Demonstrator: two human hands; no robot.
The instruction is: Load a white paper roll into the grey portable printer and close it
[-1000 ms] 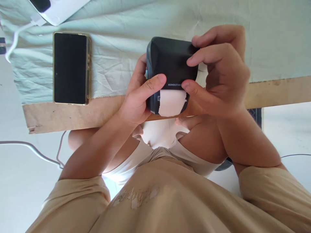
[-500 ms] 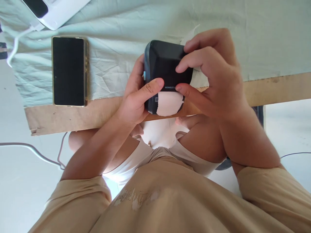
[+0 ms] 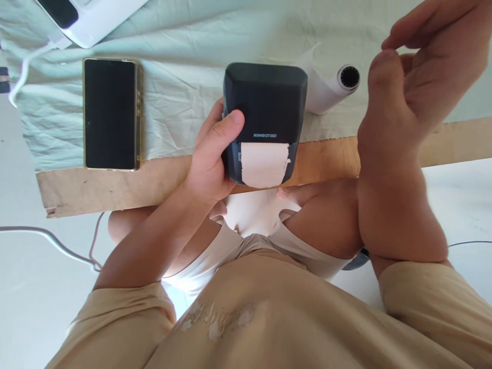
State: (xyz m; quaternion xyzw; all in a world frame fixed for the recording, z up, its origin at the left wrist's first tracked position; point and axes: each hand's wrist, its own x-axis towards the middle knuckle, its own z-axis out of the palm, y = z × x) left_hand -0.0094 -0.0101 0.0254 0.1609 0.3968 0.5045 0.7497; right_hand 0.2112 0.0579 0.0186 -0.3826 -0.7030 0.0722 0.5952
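In my left hand [image 3: 211,159] is a black label printer [image 3: 265,102] marked NIIMBOT, with the thumb on its top face and the fingers around its left side. A torn-edged strip of pale label paper [image 3: 265,164] sticks out of its near end. Right of the printer, a white label roll [image 3: 332,92] with a dark core lies on the cloth, its loose end curling up. My right hand [image 3: 430,77] is raised at the upper right, away from both. Its thumb and index finger meet in a pinch; anything between them is too small to make out.
A phone [image 3: 110,114] in a clear yellowish case lies at the left on the green cloth [image 3: 180,77]. Behind it stands a white device [image 3: 100,23] with a dark panel and a cable [image 3: 28,61]. The wooden table edge [image 3: 115,184] runs just above my legs.
My right hand has left the printer and moved right and up, uncovering the label roll. The printer stays in my left hand, turned slightly flatter toward me.
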